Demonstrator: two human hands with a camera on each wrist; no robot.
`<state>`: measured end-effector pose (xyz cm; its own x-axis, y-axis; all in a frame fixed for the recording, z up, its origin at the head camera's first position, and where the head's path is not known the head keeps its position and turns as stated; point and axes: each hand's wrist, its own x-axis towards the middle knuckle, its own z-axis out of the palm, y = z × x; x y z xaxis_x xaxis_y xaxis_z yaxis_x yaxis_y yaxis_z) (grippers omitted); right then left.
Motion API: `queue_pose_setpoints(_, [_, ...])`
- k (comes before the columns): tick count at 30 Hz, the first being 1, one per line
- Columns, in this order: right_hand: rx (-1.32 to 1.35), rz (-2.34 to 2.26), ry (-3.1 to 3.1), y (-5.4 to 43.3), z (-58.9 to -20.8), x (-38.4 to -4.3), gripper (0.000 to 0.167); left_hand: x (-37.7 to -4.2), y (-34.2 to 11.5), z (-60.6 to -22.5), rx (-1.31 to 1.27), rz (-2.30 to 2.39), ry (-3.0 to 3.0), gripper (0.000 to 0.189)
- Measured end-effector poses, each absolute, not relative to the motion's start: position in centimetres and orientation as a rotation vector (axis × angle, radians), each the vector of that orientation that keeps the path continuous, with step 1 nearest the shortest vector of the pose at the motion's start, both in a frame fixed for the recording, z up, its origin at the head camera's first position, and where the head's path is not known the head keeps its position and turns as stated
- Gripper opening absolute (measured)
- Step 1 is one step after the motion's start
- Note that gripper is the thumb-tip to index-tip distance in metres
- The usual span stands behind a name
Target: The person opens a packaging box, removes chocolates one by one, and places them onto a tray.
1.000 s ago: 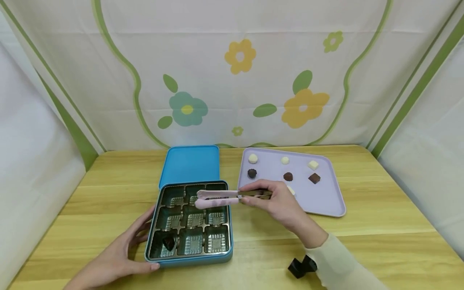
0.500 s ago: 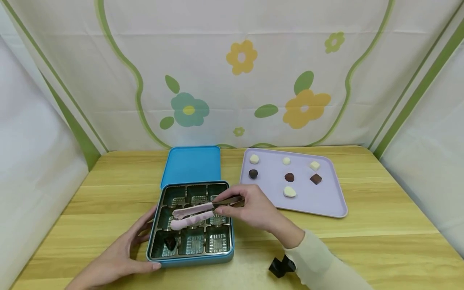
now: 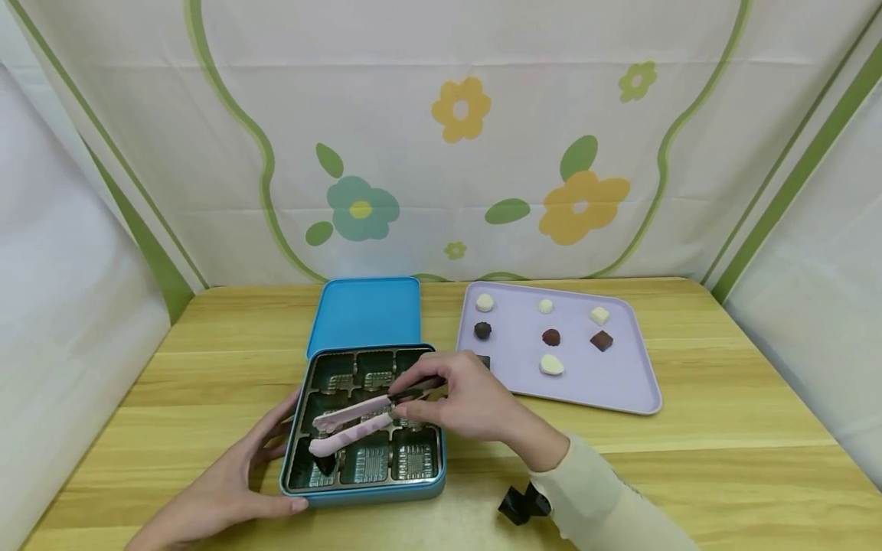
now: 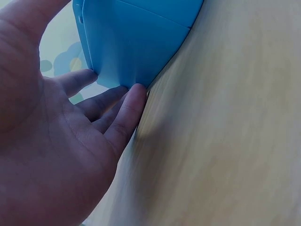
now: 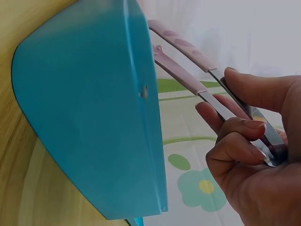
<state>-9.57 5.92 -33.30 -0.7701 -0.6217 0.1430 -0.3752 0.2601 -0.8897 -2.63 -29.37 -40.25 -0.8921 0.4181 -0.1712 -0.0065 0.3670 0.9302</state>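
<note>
In the head view my right hand (image 3: 465, 394) grips metal tongs with pink tips (image 3: 351, 436), and the tips hang above the tin's front-left compartment. A dark chocolate (image 3: 325, 464) lies in that compartment, partly covered by the tips. The tips stand apart in the right wrist view, their lower ends hidden behind the tin wall. Around the left side and front-left corner of the blue tin (image 3: 375, 496) rests my left hand (image 3: 220, 482), its fingertips touching the wall with fingers fairly straight. A dark divided insert (image 3: 341, 441) lines the tin.
Behind the tin lies its blue lid (image 3: 368, 314). A lilac tray (image 3: 620, 383) at right bears several chocolates, white ones such as a white chocolate (image 3: 551, 365) and brown ones. A black device (image 3: 524, 505) sits by the right sleeve. A flowered cloth (image 3: 413, 138) hangs behind.
My right hand has moved left and toward the front with the tongs, bringing the tips from the tin's back half to above its front-left compartment. The left hand stays at the tin.
</note>
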Motion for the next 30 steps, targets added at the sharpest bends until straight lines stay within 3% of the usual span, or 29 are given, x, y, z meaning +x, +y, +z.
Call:
queue_pose_setpoints(11, [-1.053, -1.364, 2.369, 4.6, -32.5, -9.2, 0.018, -2.7, -29.4, -40.2, 0.331, 1.508, 2.265, 0.119])
queue_pose_setpoints(22, [-1.068, -0.834, 2.515, 1.2, -29.0, -7.8, 0.019, -2.7, -29.3, -40.2, 0.338, 1.531, 2.232, 0.117])
queue_pose_setpoints(30, [-1.146, -0.784, 2.539, 0.0, -29.4, -7.5, 0.013, -2.6, -29.3, -40.2, 0.358, 1.542, 2.235, 0.118])
